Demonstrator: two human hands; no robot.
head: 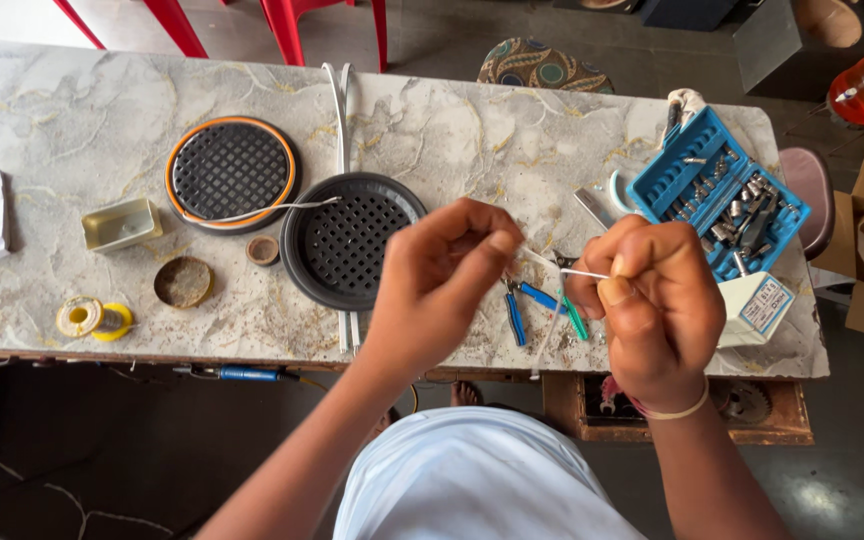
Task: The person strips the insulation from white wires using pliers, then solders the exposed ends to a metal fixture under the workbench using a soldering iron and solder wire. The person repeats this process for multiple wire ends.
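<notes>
Marble-patterned counter [72, 110], left to right: small cream rectangular tray [120, 223], nothing visible inside; round brown shallow dish [183, 282], speckled with dull residue. Left hand [447, 275] above the front edge, grip pinched shut on thin white wire [552, 266]. Right hand [652, 300], grip closed on the same wire's other end. Beyond, open blue plastic bit case [687, 172], filled with metal sockets and driver bits.

Two round grilles [231, 172] [354, 240] are lying on the counter [72, 110], one solder spool [94, 319], one small tray [120, 223], two little caps [183, 282] [263, 250], one blue bit case [717, 190], and two hands [444, 275] [652, 300] are working one white wire [570, 271].
</notes>
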